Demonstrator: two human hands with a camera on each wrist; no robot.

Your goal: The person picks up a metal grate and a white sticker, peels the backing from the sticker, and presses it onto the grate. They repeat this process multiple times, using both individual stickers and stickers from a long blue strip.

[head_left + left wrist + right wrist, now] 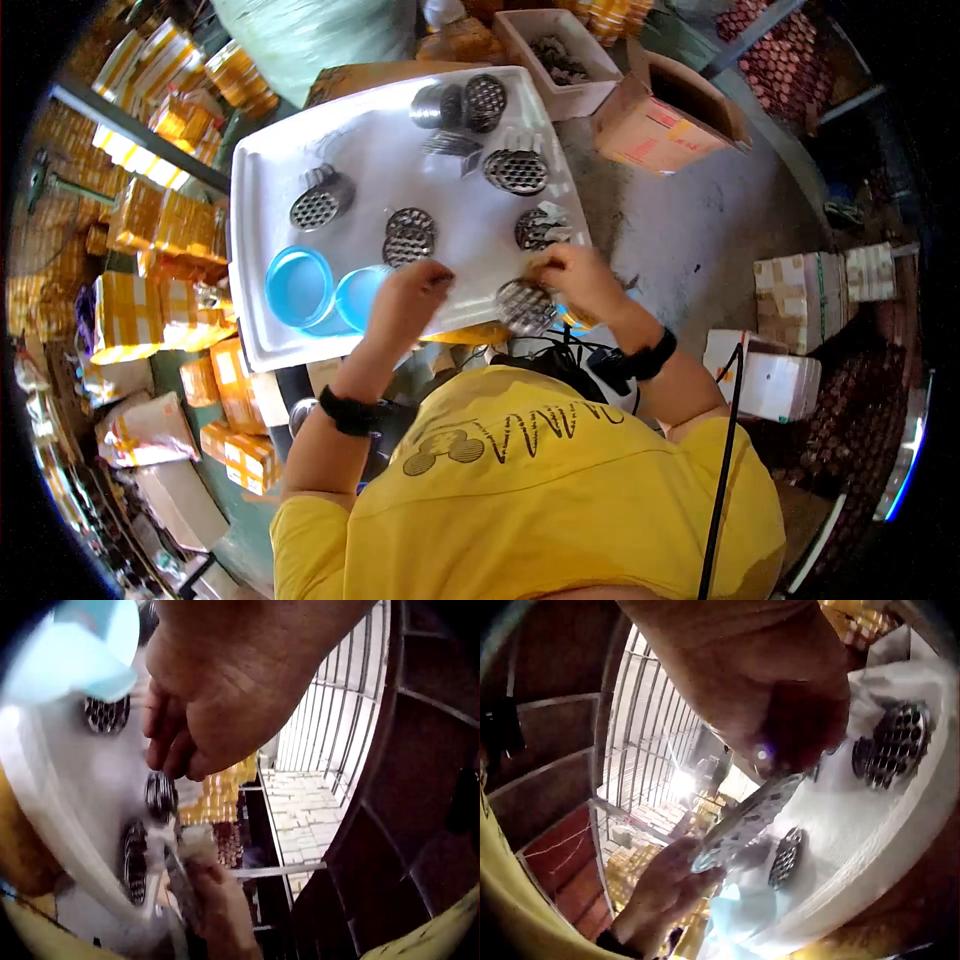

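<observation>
My right hand (580,280) pinches a round metal disc full of holes (526,306) by its upper edge, over the table's front edge. In the right wrist view, the disc (754,817) is seen nearly edge-on below the fingers. My left hand (408,298) hovers near the front of the white tabletop (370,140), its fingers loosely bent. Nothing shows between them in the left wrist view. Beside that hand are two light-blue round tubs, one (269,285) farther left and one (343,298) partly behind the wrist. Just beyond the left hand lie overlapping perforated discs (410,236).
More perforated discs stand in groups on the tabletop: left (316,207), back (485,103), right (516,171) and near right (535,230). A white bin (580,98) and an open cardboard box (650,135) stand beyond the right edge. Taped cartons (128,315) fill the left.
</observation>
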